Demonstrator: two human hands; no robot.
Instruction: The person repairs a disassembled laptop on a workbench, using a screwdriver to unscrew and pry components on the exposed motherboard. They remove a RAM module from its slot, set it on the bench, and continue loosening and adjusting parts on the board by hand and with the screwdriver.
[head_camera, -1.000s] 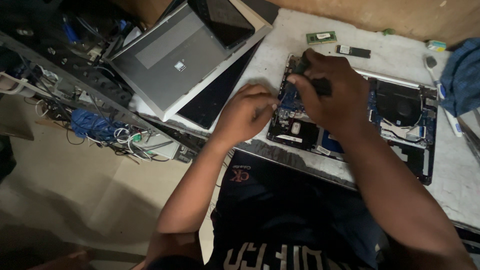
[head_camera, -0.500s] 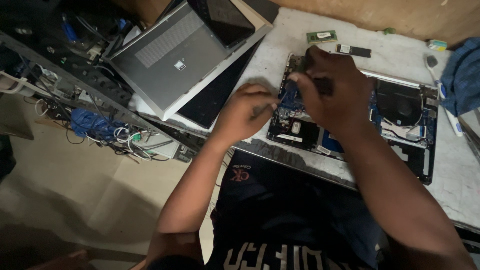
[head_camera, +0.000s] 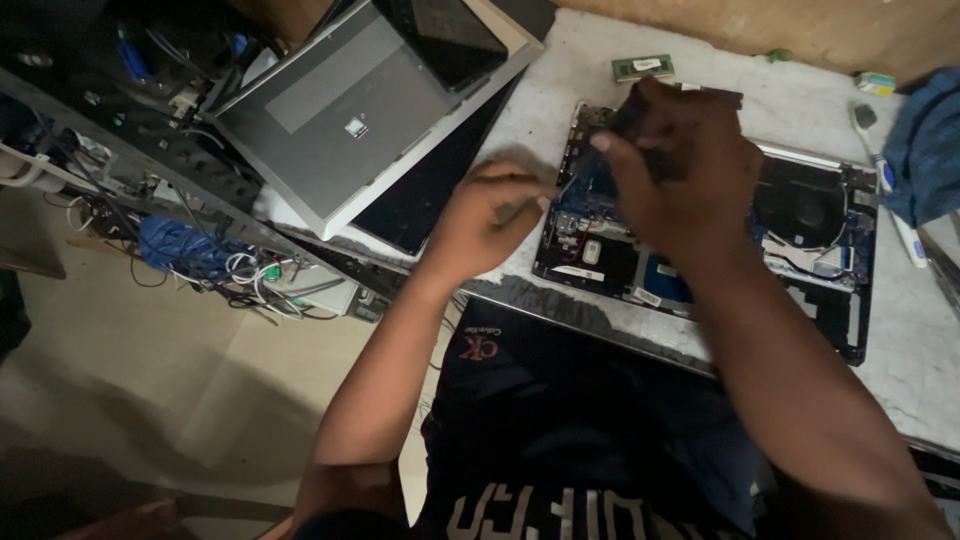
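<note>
Our right hand (head_camera: 680, 165) has lifted slightly vs a sec ago, fingers pinching a small dark part over the open laptop (head_camera: 800, 250), far-left corner. Left hand (head_camera: 490, 215) curled, braced on bench (head_camera: 560, 90) just left.

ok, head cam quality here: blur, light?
Head view: dim, uneven light; right hand motion-blurred over the opened laptop; left hand sharper; the floor at lower left lies in shadow; no glare.
</note>
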